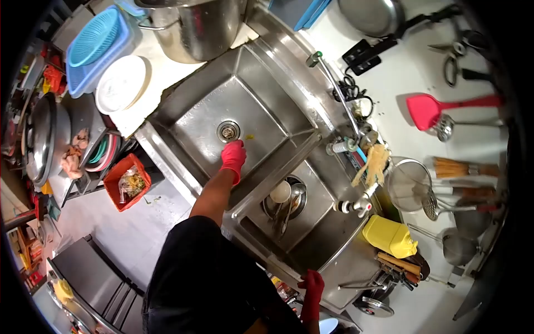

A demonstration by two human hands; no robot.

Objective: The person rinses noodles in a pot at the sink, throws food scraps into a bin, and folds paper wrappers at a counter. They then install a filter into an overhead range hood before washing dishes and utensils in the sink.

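Note:
My left hand (233,158), in a pink rubber glove, reaches down into the left basin (194,119) of a steel double sink. Its fingers are bunched just beside the drain strainer (228,131), which has some scraps in it; anything they hold is hidden. A small yellowish scrap (249,137) lies close by on the basin floor. My right hand (313,285), in a red glove, is by the sink's front edge with its fingers slightly apart and nothing visible in them. In the right basin (328,209) sit a metal bowl (301,207), a white cup (280,192) and utensils.
A faucet (355,207) and a cloth (374,165) are at the sink's back. A yellow jug (389,236) stands right of it. A large steel pot (194,30) and white lids (121,83) stand on the left counter, above a red waste bin (127,181). Utensils hang along the wall.

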